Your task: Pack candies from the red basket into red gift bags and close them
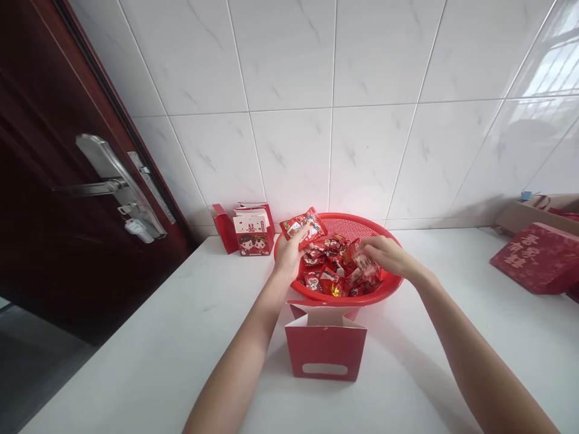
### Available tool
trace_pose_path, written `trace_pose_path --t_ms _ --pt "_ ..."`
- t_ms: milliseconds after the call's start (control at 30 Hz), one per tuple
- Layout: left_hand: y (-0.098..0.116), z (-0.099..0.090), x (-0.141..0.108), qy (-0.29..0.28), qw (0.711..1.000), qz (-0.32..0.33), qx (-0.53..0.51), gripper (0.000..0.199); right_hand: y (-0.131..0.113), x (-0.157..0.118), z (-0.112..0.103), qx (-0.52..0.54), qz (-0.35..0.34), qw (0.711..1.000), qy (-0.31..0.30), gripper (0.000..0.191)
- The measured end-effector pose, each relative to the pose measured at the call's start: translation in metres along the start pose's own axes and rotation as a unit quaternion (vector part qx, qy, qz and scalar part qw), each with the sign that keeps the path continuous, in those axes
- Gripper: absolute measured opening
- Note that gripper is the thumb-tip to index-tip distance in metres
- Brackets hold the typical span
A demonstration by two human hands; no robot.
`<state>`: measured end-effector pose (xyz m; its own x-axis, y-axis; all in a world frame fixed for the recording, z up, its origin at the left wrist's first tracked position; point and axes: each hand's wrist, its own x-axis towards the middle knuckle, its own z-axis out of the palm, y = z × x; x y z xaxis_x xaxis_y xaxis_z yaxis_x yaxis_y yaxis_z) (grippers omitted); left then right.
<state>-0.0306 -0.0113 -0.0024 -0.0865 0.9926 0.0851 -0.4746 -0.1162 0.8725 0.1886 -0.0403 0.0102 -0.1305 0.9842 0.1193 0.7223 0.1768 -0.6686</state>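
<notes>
A red plastic basket (398,283) with mesh sides holds a heap of wrapped candies (332,271), mostly red. My left hand (292,250) is closed on a red printed candy packet (310,226) over the basket's left rim. Over the basket's right side, my right hand (384,253) pinches a pinkish, partly clear wrapped candy (365,265). Nearer to me, between my forearms, a red paper box (325,349) stands upright with its top flaps raised. How much lies inside it cannot be seen.
Small red boxes with cartoon faces (253,235) stand against the tiled wall at the left. A red box with pale lettering (536,256) and an open cardboard carton (520,214) sit at the right. A dark red door (49,120) with a metal handle borders the white tabletop (181,337).
</notes>
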Motion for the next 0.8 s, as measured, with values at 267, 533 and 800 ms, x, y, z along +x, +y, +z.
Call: trace_pose_path --t_ms 267,533,800 --pt "0.0 -0.001 0.002 0.001 0.999 -0.026 -0.029 0.028 -0.022 0.037 0.008 -0.087 -0.04 0.995 0.003 0.019" --pt "0.004 -0.003 0.004 -0.027 0.997 -0.047 -0.058 0.03 -0.028 0.082 0.032 -0.151 -0.027 0.985 -0.078 0.036" --pt "0.007 -0.001 0.001 -0.029 0.998 -0.048 -0.022 0.039 -0.007 0.08 0.052 -0.247 -0.006 0.95 -0.192 0.081"
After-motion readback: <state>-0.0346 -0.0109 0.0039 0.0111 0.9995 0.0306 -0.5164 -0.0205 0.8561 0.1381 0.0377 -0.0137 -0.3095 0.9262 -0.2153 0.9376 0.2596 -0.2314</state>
